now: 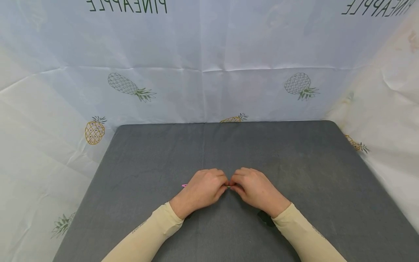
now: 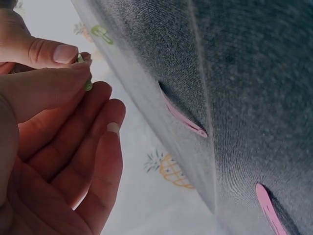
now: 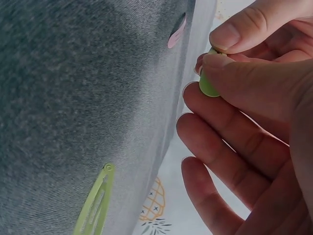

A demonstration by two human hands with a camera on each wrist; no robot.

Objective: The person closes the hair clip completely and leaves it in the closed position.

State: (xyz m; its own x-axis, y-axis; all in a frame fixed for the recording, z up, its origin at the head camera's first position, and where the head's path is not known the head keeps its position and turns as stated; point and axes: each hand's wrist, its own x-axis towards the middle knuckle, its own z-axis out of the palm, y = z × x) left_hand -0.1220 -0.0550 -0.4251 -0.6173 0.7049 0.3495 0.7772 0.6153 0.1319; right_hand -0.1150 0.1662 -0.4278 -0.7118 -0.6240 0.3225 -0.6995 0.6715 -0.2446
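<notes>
Both hands meet over the middle of the table, fingertips close together. Between them is a small green hair clip (image 3: 209,86), mostly covered by the fingers. My left hand (image 1: 205,187) pinches one end of it with thumb and index finger; the other fingers are loosely bent. On the other side, the thumb and index finger of my right hand (image 1: 256,188) pinch the clip too. A pink hair clip (image 2: 182,116) lies near the left hand, with a second pink clip (image 2: 268,208) beyond it. Near the right hand lies another green clip (image 3: 96,204).
The dark grey table (image 1: 157,153) has rounded far corners. Behind it hangs a pale curtain (image 1: 212,43) printed with pineapples, and similar cloth drapes both sides. A dark device (image 1: 266,218) shows under the right wrist.
</notes>
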